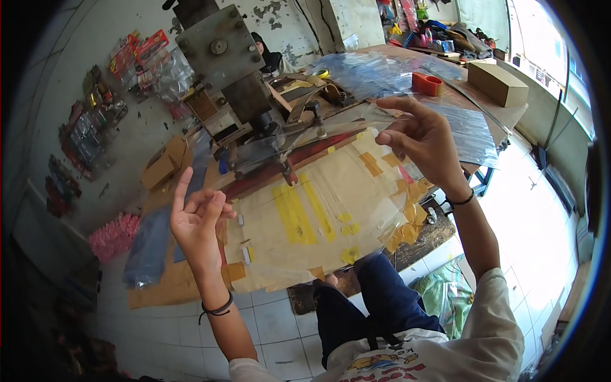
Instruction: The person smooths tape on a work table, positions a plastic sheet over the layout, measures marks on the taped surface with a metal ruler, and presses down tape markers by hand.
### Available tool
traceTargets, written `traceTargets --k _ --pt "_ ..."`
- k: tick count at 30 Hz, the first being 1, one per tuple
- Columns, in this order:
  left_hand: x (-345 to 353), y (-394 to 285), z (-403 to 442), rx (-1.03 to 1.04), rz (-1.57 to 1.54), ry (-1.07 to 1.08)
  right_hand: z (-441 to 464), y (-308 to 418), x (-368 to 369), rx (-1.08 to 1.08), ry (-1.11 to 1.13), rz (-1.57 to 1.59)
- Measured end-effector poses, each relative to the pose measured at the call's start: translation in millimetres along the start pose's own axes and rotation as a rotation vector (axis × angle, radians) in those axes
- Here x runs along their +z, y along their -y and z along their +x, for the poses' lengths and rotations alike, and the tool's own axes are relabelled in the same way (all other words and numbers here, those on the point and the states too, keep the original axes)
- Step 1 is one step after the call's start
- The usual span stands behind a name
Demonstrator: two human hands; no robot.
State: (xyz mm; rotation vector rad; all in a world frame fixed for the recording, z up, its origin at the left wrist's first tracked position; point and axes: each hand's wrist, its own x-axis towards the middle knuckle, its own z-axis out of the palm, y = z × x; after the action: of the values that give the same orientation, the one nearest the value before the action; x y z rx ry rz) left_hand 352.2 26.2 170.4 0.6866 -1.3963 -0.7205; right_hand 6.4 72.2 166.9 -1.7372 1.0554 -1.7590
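A clear plastic sheet (pixel 273 148) spans the space between my hands, over the rear of the work board. My left hand (pixel 202 219) is at the board's left edge, thumb against curled fingers at the sheet's left end, index finger raised. My right hand (pixel 420 137) is at the right end, index finger stretched out and thumb bent toward the other fingers. The sheet's transparency makes its exact edges at my fingers hard to see. Below lies the tan work board (pixel 267 251), covered with yellow tape strips (pixel 294 213) and brown tape pieces (pixel 407 232).
A metal press machine (pixel 219 48) rises behind the board. Plastic sheets (pixel 369 73), a red tape dispenser (pixel 428 83) and a cardboard box (pixel 498 84) lie on the table at right. An open carton (pixel 167 162) stands left. Another person (pixel 270 60) is behind the machine.
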Motion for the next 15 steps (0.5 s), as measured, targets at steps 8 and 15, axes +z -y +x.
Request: traceTargets --k 8,15 --pt "-3 1 0 -0.032 -0.008 0.001 -1 0 -6 0.085 0.020 0.068" --pt "-1 4 -4 -0.025 -0.075 0.020 -5 -5 -4 -0.042 -0.038 0.000"
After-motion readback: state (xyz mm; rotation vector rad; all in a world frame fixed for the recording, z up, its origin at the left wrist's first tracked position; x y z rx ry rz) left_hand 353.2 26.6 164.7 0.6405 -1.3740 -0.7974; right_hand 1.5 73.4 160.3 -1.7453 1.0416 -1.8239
